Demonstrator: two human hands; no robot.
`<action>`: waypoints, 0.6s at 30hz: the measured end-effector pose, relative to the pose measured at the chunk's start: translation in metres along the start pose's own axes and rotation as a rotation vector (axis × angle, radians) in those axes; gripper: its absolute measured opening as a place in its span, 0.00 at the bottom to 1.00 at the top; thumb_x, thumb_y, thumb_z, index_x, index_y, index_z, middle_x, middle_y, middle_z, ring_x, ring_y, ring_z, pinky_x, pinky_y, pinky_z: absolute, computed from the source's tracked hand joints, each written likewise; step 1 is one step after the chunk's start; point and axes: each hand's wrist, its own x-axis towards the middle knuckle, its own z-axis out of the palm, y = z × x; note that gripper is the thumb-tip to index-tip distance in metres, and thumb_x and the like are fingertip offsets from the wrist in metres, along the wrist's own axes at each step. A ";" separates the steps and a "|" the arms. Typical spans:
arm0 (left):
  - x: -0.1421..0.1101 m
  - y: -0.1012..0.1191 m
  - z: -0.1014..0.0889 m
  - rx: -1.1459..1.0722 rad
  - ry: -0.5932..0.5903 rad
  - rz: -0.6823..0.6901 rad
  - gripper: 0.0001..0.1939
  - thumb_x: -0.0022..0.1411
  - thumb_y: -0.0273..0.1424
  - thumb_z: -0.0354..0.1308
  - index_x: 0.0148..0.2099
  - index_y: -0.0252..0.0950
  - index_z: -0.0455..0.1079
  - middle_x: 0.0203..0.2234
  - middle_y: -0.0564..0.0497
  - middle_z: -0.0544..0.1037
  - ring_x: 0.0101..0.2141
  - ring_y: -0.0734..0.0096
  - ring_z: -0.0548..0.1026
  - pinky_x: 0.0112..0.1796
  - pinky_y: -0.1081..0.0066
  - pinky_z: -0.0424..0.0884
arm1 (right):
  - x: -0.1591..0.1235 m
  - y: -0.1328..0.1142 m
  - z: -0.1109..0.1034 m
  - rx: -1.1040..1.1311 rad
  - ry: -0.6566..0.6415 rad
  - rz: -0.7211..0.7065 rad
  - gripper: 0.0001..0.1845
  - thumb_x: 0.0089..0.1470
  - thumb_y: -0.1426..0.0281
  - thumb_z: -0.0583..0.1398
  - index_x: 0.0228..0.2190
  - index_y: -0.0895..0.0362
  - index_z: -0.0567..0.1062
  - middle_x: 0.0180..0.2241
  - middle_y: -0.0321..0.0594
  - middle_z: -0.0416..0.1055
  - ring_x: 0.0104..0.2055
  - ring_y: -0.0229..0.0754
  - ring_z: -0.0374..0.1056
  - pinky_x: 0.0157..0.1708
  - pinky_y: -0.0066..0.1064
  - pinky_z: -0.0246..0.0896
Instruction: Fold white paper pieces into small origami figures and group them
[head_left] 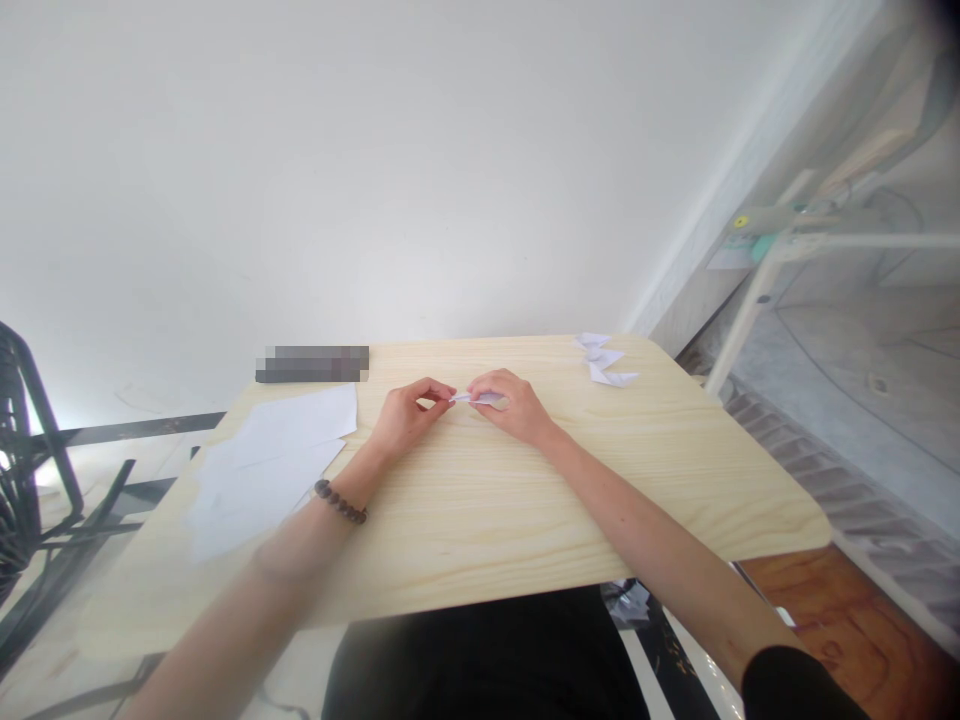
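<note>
A small folded piece of white paper is held between both hands over the middle of the wooden table. My left hand pinches its left tip between thumb and fingers. My right hand grips the other end, with the thumb below and the fingers over the top, so part of the paper is hidden. Over at the back right lie several folded white paper shapes with pointed ends, close together.
Loose white paper sheets overlap on the left of the table. A blurred-out dark object sits at the back left edge. The wall rises just behind the table. A black chair stands at the left and a white frame at the right.
</note>
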 end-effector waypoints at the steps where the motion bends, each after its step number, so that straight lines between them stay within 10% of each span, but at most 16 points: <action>1: 0.000 0.000 0.000 0.005 0.006 0.004 0.11 0.52 0.38 0.54 0.32 0.35 0.69 0.36 0.47 0.75 0.35 0.67 0.72 0.30 0.72 0.69 | 0.000 0.001 0.000 -0.016 0.006 -0.005 0.05 0.46 0.74 0.57 0.28 0.54 0.72 0.35 0.38 0.70 0.40 0.39 0.63 0.44 0.34 0.57; 18: 0.001 -0.004 -0.002 0.015 0.007 0.140 0.09 0.54 0.34 0.52 0.31 0.36 0.71 0.36 0.47 0.74 0.39 0.68 0.71 0.39 0.69 0.69 | 0.001 0.013 0.002 -0.133 0.034 -0.024 0.12 0.50 0.73 0.55 0.35 0.48 0.75 0.39 0.35 0.71 0.43 0.39 0.62 0.45 0.36 0.57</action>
